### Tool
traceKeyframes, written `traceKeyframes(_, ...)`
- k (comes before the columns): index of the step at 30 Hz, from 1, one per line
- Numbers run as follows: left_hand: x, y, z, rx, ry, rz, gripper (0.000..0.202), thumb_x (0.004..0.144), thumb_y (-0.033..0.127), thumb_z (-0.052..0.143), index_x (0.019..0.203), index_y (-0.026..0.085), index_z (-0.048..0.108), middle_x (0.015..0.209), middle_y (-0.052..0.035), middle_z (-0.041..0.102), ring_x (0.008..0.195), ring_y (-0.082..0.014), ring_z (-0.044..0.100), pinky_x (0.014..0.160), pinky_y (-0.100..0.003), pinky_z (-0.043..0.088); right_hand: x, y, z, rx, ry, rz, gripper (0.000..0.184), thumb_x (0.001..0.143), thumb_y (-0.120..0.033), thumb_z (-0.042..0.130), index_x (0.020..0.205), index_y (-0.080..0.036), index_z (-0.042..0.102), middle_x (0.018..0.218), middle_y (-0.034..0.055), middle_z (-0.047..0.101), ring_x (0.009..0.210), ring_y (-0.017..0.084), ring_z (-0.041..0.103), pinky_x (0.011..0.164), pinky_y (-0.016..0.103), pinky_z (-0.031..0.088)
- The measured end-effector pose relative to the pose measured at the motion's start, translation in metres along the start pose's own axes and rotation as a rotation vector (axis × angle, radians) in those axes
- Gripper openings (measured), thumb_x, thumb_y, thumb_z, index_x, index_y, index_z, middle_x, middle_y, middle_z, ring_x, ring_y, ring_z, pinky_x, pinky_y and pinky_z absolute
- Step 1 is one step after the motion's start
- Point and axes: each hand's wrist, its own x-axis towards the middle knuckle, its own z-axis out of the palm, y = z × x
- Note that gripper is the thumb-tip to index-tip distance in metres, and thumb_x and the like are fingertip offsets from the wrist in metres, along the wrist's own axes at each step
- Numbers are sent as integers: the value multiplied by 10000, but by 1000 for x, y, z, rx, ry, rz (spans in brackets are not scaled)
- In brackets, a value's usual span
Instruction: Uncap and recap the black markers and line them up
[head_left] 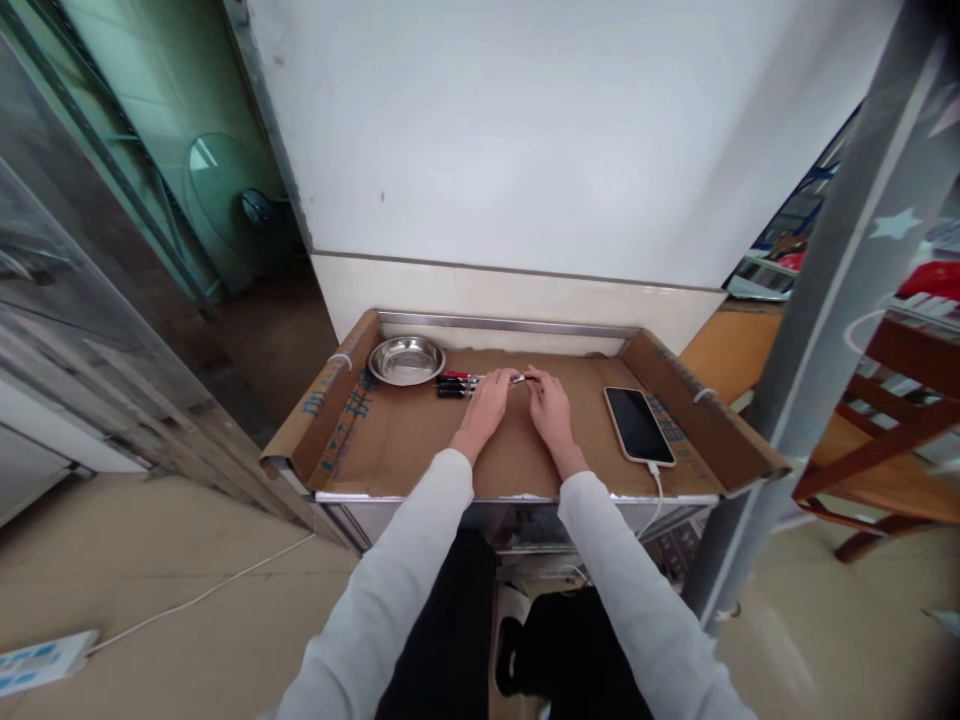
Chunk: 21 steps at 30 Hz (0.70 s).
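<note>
My left hand (489, 402) reaches over the cardboard-lined tabletop (420, 450), its fingers bent together around the left end of a slim silver-and-dark item (517, 379). The fingers of my right hand (551, 405) close on that item's other end. Too little of it shows between the hands to tell its kind. Just left of my left hand lie several slim items with black ends (451, 393) and a red end (456, 375); my fingers partly hide their silver ends. Beside them, at the back left, stands a round shallow metal dish (406, 360).
On the right side lies a phone (639, 425) with a white charging cable (658, 490) hanging over the front edge. Raised cardboard flaps (697, 400) border the sides. A grey post (817, 300) and a wooden chair (885, 440) stand at right; a white panel (525, 140) rises behind.
</note>
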Motion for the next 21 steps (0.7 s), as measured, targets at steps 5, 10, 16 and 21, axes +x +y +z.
traceKeyframes(5, -2, 2, -6, 60, 67, -102, 233, 925, 162, 359, 1090, 173, 522, 1027, -86, 617, 925, -198, 544, 861, -336, 402, -2, -4, 5, 309, -171, -123, 730, 786, -107, 378, 1436, -162, 50, 1475, 130, 305, 1328, 157, 354, 1015, 350, 381)
traceKeyframes(10, -20, 11, -20, 185, 116, -255, 175, 899, 213, 440, 1018, 234, 567, 955, -73, 651, 937, -256, 480, 839, -408, 367, 1, 11, 15, 203, -111, 23, 699, 782, -127, 378, 1430, -110, 117, 1474, 172, 270, 1370, 189, 276, 1100, 422, 281)
traceKeyframes(16, -39, 3, -24, 287, 77, -488, 206, 881, 122, 379, 956, 169, 565, 912, -140, 599, 914, -279, 485, 808, -424, 395, 0, 20, 23, 5, -164, 94, 597, 801, -140, 385, 1381, -49, 277, 1349, 204, 447, 1273, 229, 407, 1054, 416, 348)
traceKeyframes(21, -34, 0, -17, 227, 127, -503, 276, 832, 6, 328, 998, 109, 523, 1010, -159, 528, 958, -240, 499, 867, -384, 411, -3, 13, 22, -159, -220, 46, 471, 825, -119, 364, 1286, -64, 439, 1254, 179, 548, 1161, 226, 504, 1006, 386, 389)
